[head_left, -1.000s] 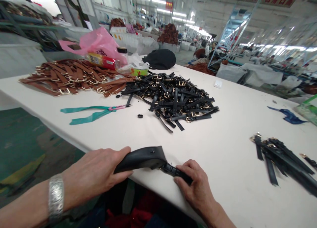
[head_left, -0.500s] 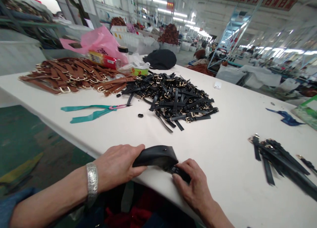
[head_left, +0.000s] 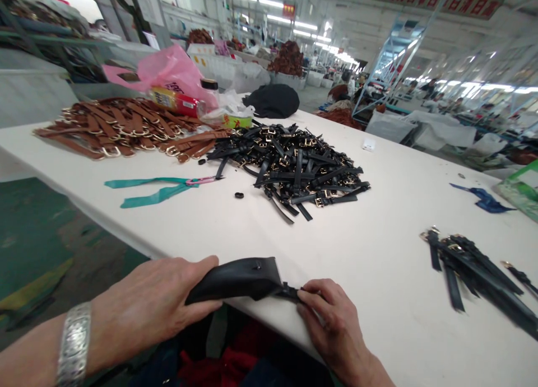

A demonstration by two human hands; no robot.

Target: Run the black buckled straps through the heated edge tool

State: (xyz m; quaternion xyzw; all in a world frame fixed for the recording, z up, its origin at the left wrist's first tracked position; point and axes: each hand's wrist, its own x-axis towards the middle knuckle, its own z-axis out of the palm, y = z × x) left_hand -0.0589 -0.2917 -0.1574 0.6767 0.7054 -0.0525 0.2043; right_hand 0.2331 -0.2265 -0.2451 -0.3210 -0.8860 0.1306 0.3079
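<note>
My left hand (head_left: 168,294), below a silver bracelet, is closed around a wide black leather strap (head_left: 239,278) at the near table edge. The strap bends over and has a small metal stud on top. A narrow black strap end (head_left: 289,291) comes out of its right side, and my right hand (head_left: 332,314) pinches that end between thumb and fingers. Whether a buckle sits under the right fingers is hidden. Beyond both hands lies a heap of short black buckle straps (head_left: 298,171) with gold-coloured buckles. Several finished-looking black straps (head_left: 466,264) lie together at the right.
Teal-handled snips (head_left: 162,192) and a small black loop (head_left: 239,195) lie left of the heap. Brown buckle straps (head_left: 121,126), a pink bag (head_left: 168,68) and a black cap (head_left: 273,100) are farther back. A blue scrap (head_left: 487,201) lies at right.
My left hand has moved left and slightly down with the wide strap. The narrow strap end now stretches out between my hands; my right hand has shifted only slightly.
</note>
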